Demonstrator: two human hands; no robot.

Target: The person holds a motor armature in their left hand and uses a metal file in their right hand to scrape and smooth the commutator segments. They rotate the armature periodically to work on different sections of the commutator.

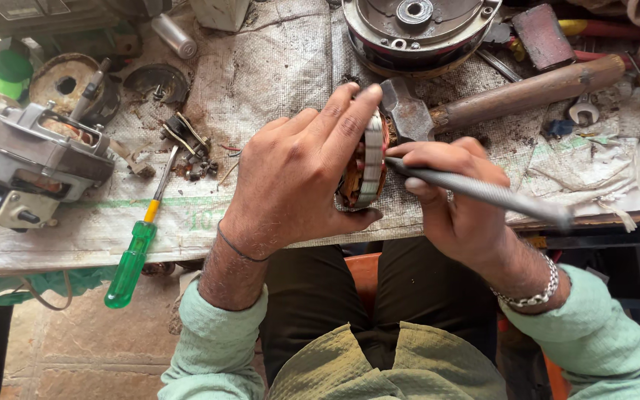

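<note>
Clearly the left hand [298,174] is clamped around a small motor stator [364,167], a ring of stacked steel plates with copper windings showing inside; fingers wrap over its top edge and the thumb presses from below. It is held up just off the near edge of the desk [261,74], at the middle of the view. The right hand [453,196] is closed on a thin grey metal rod [483,191], whose tip enters the stator from 3 o'clock.

Judging by its build, the stator is dense and heavy for its size, rigid at the steel rim but delicate at the windings, whose thin wire would nick or bend easily. The outer rim looks like the safe place to grip, as the left hand does.

A hammer [512,96] lies just beyond, at 1 o'clock. A green-handled screwdriver [138,248] lies at 9 o'clock, with a grey motor housing [35,167] farther left.
</note>
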